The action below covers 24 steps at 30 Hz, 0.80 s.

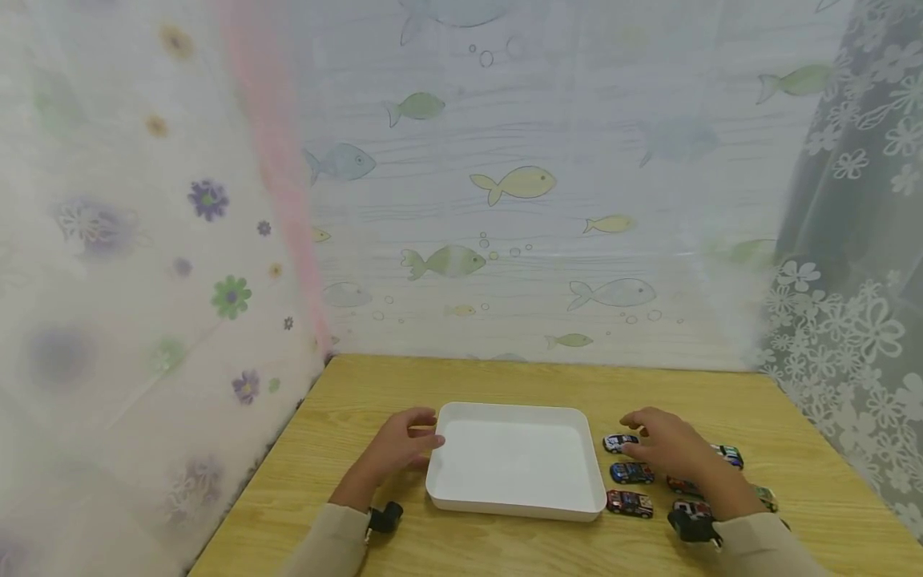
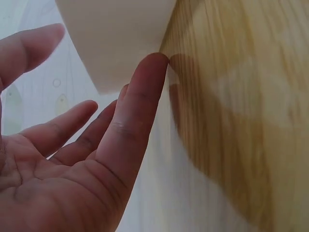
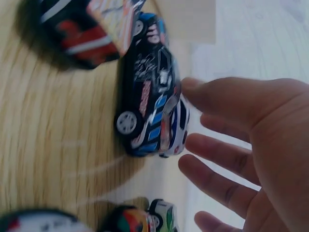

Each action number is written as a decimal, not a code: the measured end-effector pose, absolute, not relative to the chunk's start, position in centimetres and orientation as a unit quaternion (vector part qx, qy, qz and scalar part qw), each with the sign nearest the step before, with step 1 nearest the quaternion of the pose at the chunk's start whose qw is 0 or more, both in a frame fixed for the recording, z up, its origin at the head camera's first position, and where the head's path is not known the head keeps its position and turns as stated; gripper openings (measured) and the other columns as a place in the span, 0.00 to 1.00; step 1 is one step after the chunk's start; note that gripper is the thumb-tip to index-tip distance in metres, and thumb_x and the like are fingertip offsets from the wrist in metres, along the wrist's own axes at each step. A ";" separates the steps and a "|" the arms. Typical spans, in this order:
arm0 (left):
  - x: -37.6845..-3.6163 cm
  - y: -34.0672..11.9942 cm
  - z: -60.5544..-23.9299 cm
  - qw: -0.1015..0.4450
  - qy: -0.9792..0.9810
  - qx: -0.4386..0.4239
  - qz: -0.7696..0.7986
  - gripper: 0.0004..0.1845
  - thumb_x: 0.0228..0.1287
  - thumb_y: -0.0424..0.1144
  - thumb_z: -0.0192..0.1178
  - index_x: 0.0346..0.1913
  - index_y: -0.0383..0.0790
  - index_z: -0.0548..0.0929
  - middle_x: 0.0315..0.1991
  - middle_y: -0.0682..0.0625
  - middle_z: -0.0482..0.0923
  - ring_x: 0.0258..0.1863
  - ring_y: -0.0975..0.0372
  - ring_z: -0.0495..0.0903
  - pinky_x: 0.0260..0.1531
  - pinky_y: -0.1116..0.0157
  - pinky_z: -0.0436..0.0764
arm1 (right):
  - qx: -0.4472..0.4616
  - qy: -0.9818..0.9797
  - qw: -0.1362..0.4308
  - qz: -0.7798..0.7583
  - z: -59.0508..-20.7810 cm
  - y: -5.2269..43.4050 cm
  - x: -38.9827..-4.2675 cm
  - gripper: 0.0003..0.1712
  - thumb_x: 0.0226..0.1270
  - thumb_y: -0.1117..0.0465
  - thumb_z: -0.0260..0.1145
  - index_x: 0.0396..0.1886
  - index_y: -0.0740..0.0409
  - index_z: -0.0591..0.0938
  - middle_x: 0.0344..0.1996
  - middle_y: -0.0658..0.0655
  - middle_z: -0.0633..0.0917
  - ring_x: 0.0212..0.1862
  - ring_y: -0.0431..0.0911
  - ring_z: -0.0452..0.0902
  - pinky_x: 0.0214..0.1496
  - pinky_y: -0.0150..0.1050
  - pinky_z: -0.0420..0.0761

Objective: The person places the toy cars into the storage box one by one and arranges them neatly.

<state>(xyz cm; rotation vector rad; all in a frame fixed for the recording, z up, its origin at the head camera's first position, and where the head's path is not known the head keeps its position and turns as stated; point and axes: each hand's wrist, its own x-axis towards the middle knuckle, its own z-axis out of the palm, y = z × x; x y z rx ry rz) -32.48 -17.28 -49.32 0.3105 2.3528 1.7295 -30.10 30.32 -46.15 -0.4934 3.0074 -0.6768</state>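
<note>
A white rectangular tray (image 1: 515, 458) lies on the wooden table. At its left side is my left hand (image 1: 397, 442), thumb near the rim and fingers loosely spread. In the left wrist view a fingertip (image 2: 153, 63) is by the tray's outer wall (image 2: 116, 43); contact is unclear. My right hand (image 1: 667, 442) hovers over toy cars right of the tray, fingers apart and gripping nothing. Closest to its fingertips is a white toy car (image 1: 617, 443), largely hidden in the right wrist view behind a black-and-blue toy car (image 3: 152, 92). A red toy car (image 1: 630, 503) sits nearer.
Several more toy cars stand under and beside the right forearm, among them a white-and-green one (image 1: 728, 455) and a red-and-white one (image 1: 691, 509). Flower-printed curtain (image 1: 231, 296) hangs at the left, fish-printed curtain (image 1: 519, 184) behind the table (image 1: 389, 381).
</note>
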 end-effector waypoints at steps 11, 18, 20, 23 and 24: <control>-32.8 -17.3 -49.7 0.111 0.799 0.110 0.581 0.32 0.67 0.36 0.70 0.72 0.35 0.73 0.67 0.38 0.76 0.66 0.45 0.76 0.50 0.55 0.88 | -0.132 0.966 0.017 -0.223 -46.9 30.0 -30.9 0.19 0.63 0.61 0.76 0.54 0.57 0.87 0.53 0.58 0.87 0.54 0.58 0.84 0.53 0.59 0.85; -32.8 -17.7 -49.9 0.132 0.781 0.121 0.599 0.32 0.68 0.34 0.69 0.73 0.32 0.72 0.64 0.36 0.78 0.63 0.47 0.79 0.51 0.54 0.88 | -0.111 0.966 0.022 -0.230 -47.0 29.6 -31.0 0.17 0.63 0.64 0.76 0.52 0.58 0.88 0.51 0.58 0.88 0.50 0.54 0.84 0.48 0.55 0.86; -32.9 -17.8 -50.1 0.145 0.771 0.113 0.610 0.32 0.68 0.35 0.69 0.72 0.32 0.74 0.65 0.37 0.78 0.61 0.50 0.80 0.51 0.55 0.88 | -0.110 0.967 0.019 -0.228 -47.1 29.5 -31.0 0.16 0.62 0.64 0.76 0.51 0.57 0.89 0.49 0.58 0.88 0.48 0.52 0.83 0.47 0.54 0.86; -33.0 -18.1 -50.3 0.167 0.752 0.095 0.631 0.32 0.67 0.36 0.70 0.71 0.33 0.75 0.67 0.38 0.77 0.59 0.53 0.82 0.51 0.54 0.88 | -0.110 0.968 0.012 -0.225 -47.2 29.4 -31.1 0.15 0.62 0.64 0.76 0.49 0.56 0.89 0.48 0.57 0.88 0.47 0.51 0.83 0.46 0.54 0.86; -33.0 -18.2 -50.4 0.171 0.746 0.091 0.637 0.32 0.67 0.36 0.71 0.71 0.33 0.75 0.67 0.38 0.77 0.58 0.54 0.82 0.51 0.54 0.88 | -0.110 0.968 0.011 -0.226 -47.2 29.4 -31.1 0.15 0.62 0.63 0.76 0.49 0.56 0.89 0.48 0.57 0.88 0.47 0.51 0.83 0.46 0.54 0.86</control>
